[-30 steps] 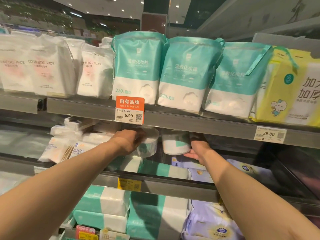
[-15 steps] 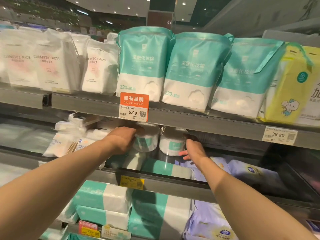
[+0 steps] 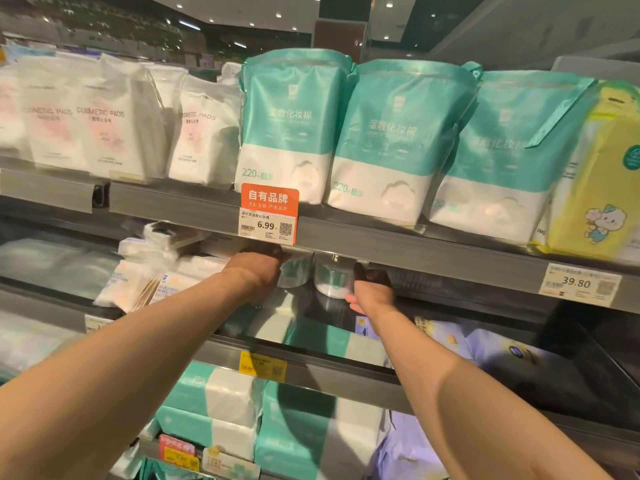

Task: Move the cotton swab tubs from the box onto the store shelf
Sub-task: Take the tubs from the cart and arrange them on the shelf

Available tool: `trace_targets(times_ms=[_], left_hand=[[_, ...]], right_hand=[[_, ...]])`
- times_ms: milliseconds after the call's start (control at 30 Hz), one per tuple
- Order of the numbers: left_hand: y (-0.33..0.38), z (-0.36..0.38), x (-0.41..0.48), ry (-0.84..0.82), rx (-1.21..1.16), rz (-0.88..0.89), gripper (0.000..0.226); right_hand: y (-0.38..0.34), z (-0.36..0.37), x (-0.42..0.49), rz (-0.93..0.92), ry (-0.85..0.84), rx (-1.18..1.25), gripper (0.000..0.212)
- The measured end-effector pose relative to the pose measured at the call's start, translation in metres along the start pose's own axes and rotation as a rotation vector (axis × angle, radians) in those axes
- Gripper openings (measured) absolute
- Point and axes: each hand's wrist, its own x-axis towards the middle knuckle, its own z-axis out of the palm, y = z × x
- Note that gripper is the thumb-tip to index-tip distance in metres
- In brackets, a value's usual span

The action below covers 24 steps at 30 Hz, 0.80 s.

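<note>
With the left hand (image 3: 258, 275) wrapped round the left tub (image 3: 295, 271) and the right hand (image 3: 372, 293) gripping the right tub (image 3: 330, 279), both at the far back of the middle shelf (image 3: 346, 374), seat each base flat, side by side, before letting go.

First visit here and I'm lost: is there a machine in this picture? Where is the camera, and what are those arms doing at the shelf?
No machine here: these are a person's two bare arms. The single picture comes from a camera worn on the person's head, looking forward and down. The left hand grips one round cotton swab tub; the right hand grips a second tub beside it, fingers mostly hidden. Both tubs are low over the dark middle shelf; whether they touch it is unclear. Teal bags stand on the shelf above.
</note>
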Motion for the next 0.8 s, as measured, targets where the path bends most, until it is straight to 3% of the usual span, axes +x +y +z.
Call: trace_targets(times_ms=[233,400,567,700,800], left_hand=[[0.031,0.0,-0.019,0.098,-0.131,-0.095,0.032],[0.065,0.006,-0.026,0.082,-0.432,-0.018,0.042],[0.106,0.001,-0.033,0.105,-0.672,0.08,0.029],[0.157,-0.006,-0.058,0.072,-0.803,0.276,0.022],[0.196,0.002,-0.088,0.058,-0.866,0.396,0.022]], right_hand=[[0.001,-0.017,-0.01,0.079,-0.016,0.025,0.007],[0.003,-0.038,-0.033,0.009,0.024,-0.112,0.018],[0.04,-0.085,-0.037,-0.04,0.144,-0.267,0.018],[0.025,-0.128,-0.124,-0.021,0.453,-0.333,0.024],[0.051,-0.159,-0.167,0.026,0.541,-0.33,0.024]])
